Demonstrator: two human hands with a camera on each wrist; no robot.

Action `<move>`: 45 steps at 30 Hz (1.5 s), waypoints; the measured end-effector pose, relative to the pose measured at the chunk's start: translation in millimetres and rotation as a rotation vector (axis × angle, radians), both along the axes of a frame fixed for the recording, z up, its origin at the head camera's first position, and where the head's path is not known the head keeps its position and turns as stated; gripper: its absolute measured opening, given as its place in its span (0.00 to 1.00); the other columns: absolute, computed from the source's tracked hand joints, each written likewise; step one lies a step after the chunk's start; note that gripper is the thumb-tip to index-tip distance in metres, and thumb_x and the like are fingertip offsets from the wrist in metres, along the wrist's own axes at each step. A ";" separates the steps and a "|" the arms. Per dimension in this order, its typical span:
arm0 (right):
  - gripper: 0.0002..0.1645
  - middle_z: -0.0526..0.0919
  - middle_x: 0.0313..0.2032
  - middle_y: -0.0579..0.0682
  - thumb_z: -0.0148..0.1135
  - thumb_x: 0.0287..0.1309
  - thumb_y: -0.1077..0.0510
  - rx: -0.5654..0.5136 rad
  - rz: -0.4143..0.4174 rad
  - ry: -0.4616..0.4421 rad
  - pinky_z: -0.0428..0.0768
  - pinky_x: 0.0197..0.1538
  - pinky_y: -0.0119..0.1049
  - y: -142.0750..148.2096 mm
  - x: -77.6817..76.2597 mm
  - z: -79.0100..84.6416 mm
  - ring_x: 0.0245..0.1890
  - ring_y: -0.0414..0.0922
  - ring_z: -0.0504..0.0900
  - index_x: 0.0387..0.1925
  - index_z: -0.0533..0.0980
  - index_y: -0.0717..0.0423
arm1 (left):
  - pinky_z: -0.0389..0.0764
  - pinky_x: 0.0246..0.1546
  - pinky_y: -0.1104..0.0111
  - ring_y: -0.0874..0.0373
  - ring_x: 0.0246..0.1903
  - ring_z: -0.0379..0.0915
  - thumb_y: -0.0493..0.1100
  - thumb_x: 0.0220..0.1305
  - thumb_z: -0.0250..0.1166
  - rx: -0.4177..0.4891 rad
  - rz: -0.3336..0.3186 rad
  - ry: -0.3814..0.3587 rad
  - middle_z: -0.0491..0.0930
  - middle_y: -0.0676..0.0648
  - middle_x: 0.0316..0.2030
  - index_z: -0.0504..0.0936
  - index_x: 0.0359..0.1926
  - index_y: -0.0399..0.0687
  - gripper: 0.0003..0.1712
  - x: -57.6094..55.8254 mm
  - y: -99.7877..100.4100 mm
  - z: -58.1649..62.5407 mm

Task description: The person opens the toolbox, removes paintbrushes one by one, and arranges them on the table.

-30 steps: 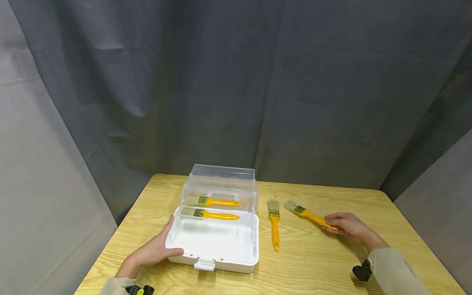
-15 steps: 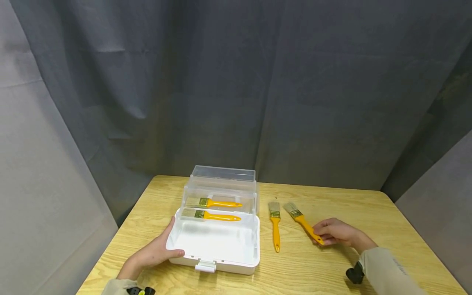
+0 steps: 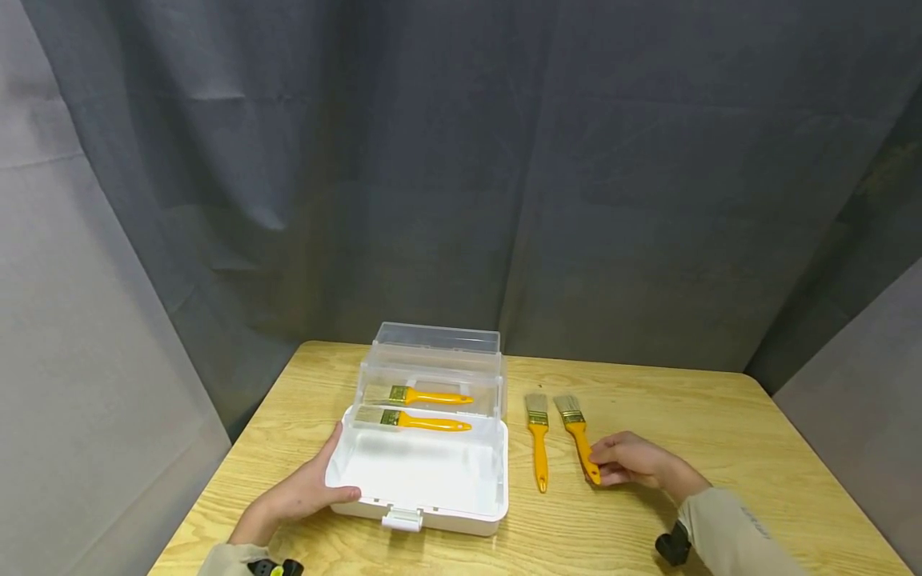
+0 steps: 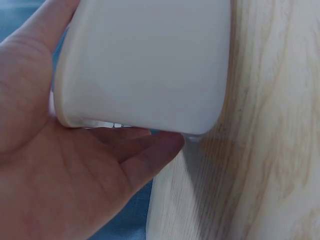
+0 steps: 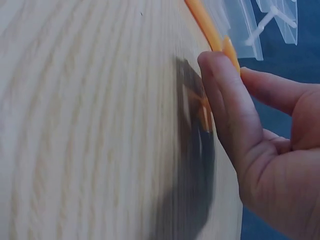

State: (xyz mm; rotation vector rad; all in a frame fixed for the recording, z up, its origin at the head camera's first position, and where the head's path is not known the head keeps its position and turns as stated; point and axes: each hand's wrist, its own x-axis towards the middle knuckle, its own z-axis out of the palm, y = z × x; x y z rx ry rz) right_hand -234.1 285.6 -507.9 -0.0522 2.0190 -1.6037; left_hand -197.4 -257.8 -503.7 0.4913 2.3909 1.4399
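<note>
My left hand (image 3: 310,482) grips the left end of a white plastic storage box (image 3: 454,523), thumb at its front corner. In the left wrist view the fingers wrap round the box's end wall (image 4: 145,65). The box stands open, its clear tiered trays (image 3: 435,360) folded up at the back. Two yellow-handled paintbrushes, a rear one (image 3: 435,398) and a front one (image 3: 432,423), lie crosswise in the trays. With thumb and fingertips my right hand (image 3: 637,462) pinches the handle end of another paintbrush (image 3: 579,436), bristles pointing away. A further paintbrush (image 3: 539,448) lies just left of it on the table.
A white latch (image 3: 402,519) sticks out from the box's front. The wooden table (image 3: 720,424) extends to the right of the brushes. Dark grey cloth (image 3: 612,200) hangs behind the table, with lighter panels (image 3: 108,320) at the sides.
The right hand has moved left and nearer, swinging the paintbrush's handle round until the brush lies almost parallel to its neighbour. The left hand and the box have stayed in place.
</note>
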 end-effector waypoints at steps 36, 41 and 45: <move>0.13 0.82 0.25 0.56 0.58 0.61 0.62 0.081 -0.022 0.038 0.82 0.30 0.36 -15.2 4.1 -1.1 0.23 0.44 0.83 0.37 0.76 0.72 | 0.49 0.62 0.47 0.43 0.66 0.44 0.44 0.54 0.72 0.017 -0.035 0.052 0.31 0.36 0.72 0.24 0.73 0.46 0.68 -2.0 -0.2 0.6; 0.14 0.82 0.27 0.62 0.58 0.61 0.61 0.142 0.041 0.196 0.82 0.31 0.43 -18.2 4.3 13.0 0.25 0.49 0.82 0.37 0.77 0.74 | 0.48 0.62 0.47 0.43 0.67 0.42 0.45 0.53 0.72 0.014 -0.023 0.041 0.30 0.36 0.72 0.24 0.73 0.47 0.68 -1.7 0.4 0.5; 0.16 0.82 0.30 0.63 0.59 0.62 0.59 0.194 0.062 0.323 0.81 0.35 0.48 -26.6 3.8 25.1 0.30 0.55 0.82 0.40 0.78 0.73 | 0.48 0.62 0.46 0.42 0.67 0.42 0.45 0.53 0.72 0.021 -0.024 0.037 0.30 0.35 0.72 0.24 0.73 0.46 0.68 -0.5 1.1 1.0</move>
